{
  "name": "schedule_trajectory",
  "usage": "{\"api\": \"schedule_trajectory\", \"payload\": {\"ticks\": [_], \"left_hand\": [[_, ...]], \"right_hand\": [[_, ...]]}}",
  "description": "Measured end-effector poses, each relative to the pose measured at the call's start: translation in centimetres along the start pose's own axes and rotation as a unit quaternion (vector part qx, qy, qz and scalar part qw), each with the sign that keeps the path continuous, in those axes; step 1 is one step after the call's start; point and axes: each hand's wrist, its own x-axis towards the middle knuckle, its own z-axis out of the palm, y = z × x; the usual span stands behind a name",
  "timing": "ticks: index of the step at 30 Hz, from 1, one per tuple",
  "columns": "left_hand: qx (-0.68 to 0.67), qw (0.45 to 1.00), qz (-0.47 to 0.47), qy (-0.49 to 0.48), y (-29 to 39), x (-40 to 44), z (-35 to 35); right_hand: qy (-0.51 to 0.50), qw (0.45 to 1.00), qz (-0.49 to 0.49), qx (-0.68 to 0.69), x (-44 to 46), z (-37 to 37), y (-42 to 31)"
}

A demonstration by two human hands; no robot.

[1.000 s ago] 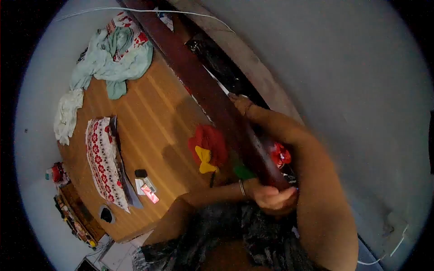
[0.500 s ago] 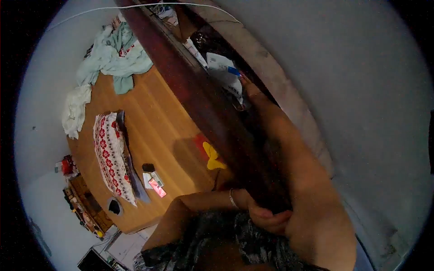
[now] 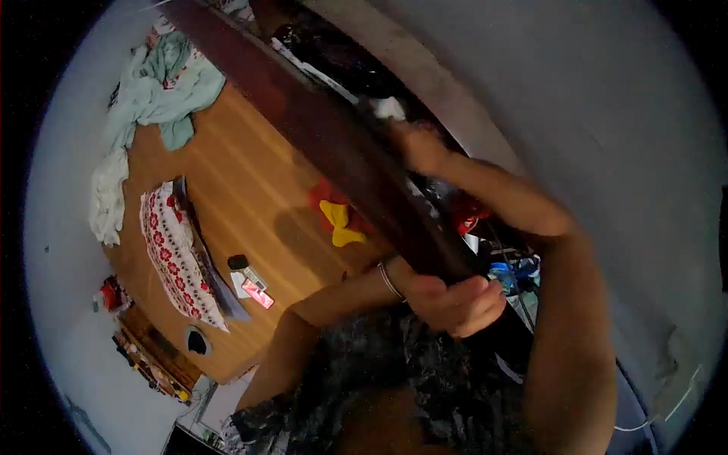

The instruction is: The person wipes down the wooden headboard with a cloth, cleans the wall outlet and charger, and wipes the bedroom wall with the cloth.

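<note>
My left hand [image 3: 455,303], with a bracelet at its wrist, is closed round the near end of a long dark red board [image 3: 326,144]. Past that board my right hand [image 3: 421,148] reaches into an open compartment; its fingers are blurred and partly hidden. A small white item [image 3: 390,108] lies right by its fingertips, but a hold on it cannot be made out. Inside the compartment are a dark shiny bag [image 3: 311,42], a red shiny packet [image 3: 472,214] and a blue and green packet [image 3: 512,271].
On the wooden surface [image 3: 250,167] are a yellow cloth [image 3: 341,224] on a red one, a floral pillow [image 3: 173,254], a pink packet [image 3: 258,293] and a dark small item [image 3: 237,262]. Pale green cloth [image 3: 171,87] lies at the far end. A grey wall [image 3: 607,98] stands right.
The raised board has come down somewhat, showing more of the red cloth. My right hand has moved slightly nearer; the large white packet beside it is now mostly out of sight.
</note>
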Motion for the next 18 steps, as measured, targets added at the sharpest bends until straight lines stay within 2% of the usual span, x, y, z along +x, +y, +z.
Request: {"api": "schedule_trajectory", "payload": {"ticks": [1,3,5,6,8,9,18], "left_hand": [[-0.010,0.999,-0.021,-0.027,0.7,0.1,0.1],[-0.025,0.994,-0.065,-0.079,1.8,0.5,0.1],[-0.013,0.992,-0.093,-0.089,1.7,1.1,0.4],[-0.012,0.990,-0.102,-0.093,1.5,1.4,0.6],[-0.008,1.000,-0.002,-0.024,-0.3,1.3,1.2],[-0.016,1.000,-0.001,-0.025,-0.4,1.3,0.8],[0.000,0.993,-0.001,-0.118,-0.3,0.7,-3.9]], "right_hand": [[0.043,0.991,-0.034,-0.119,-2.2,2.6,1.9],[0.087,0.966,-0.062,-0.233,-5.1,4.1,3.0],[0.075,0.953,-0.046,-0.291,-6.5,5.3,3.8],[0.044,0.954,-0.028,-0.295,-6.8,5.9,4.2],[-0.006,0.957,0.005,-0.290,-7.7,6.4,5.0],[-0.023,0.958,0.021,-0.286,-8.5,6.7,5.2],[-0.123,0.941,0.087,-0.302,-11.2,3.7,5.5]]}}
